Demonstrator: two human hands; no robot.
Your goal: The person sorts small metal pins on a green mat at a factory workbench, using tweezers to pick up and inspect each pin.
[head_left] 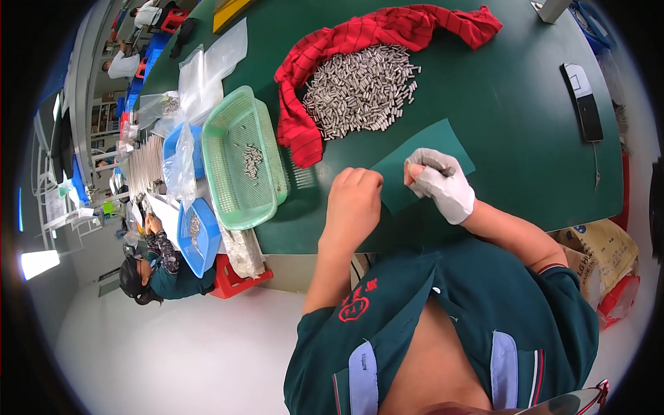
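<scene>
My left hand (354,204) is bare, its fingers curled at the left edge of a flat green sheet (443,142) on the table. Whatever it may hold is hidden behind the knuckles. A white glove with bare fingertips covers my right hand (443,185), which is closed in a pinch above the sheet. Anything between those fingertips is too small to make out. Beyond both hands lies a heap of small metal pins (360,90), bordered by a red checked cloth (387,29). Left of my left hand stands a green plastic basket (216,149) with some loose pins (252,164) inside.
A dark phone-like device (583,104) with a cord lies at the right on the green table (512,83). Blue trays (200,257) and clear plastic bags (211,66) are at the left. A co-worker (162,266) sits beyond a red stool (235,280).
</scene>
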